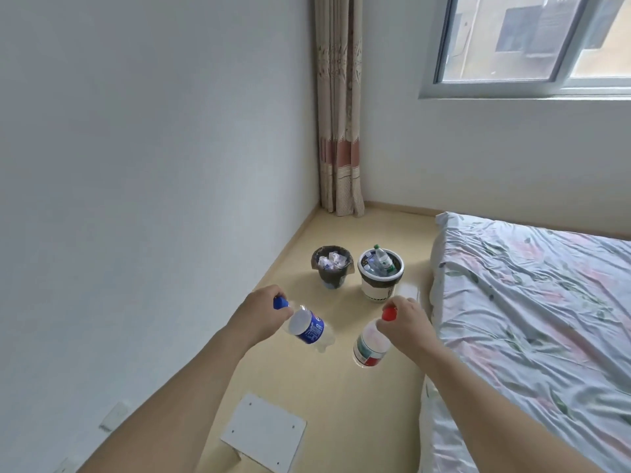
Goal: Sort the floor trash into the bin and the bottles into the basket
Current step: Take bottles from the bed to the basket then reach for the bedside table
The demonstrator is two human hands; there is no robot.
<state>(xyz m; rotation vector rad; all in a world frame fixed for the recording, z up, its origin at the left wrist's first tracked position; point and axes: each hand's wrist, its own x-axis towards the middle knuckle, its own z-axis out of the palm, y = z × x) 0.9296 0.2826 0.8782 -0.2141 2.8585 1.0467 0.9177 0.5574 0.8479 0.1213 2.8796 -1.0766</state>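
Observation:
My left hand (pixel 261 310) grips the neck of an empty clear bottle with a blue cap and blue label (pixel 309 327), which hangs tilted above the floor. My right hand (pixel 408 320) pinches the red cap of a second clear bottle with a red, green and white label (pixel 370 344), hanging nearly upright. Ahead on the floor stand a dark bin (pixel 329 278) filled with crumpled paper and, to its right, a white basket (pixel 375 288) lined with a dark bag that holds several bottles, one green-capped.
A bed (pixel 532 319) with a floral sheet fills the right side. The white wall runs along the left, and a curtain (pixel 339 131) hangs in the far corner. A white board (pixel 264 431) lies on the beige floor near me.

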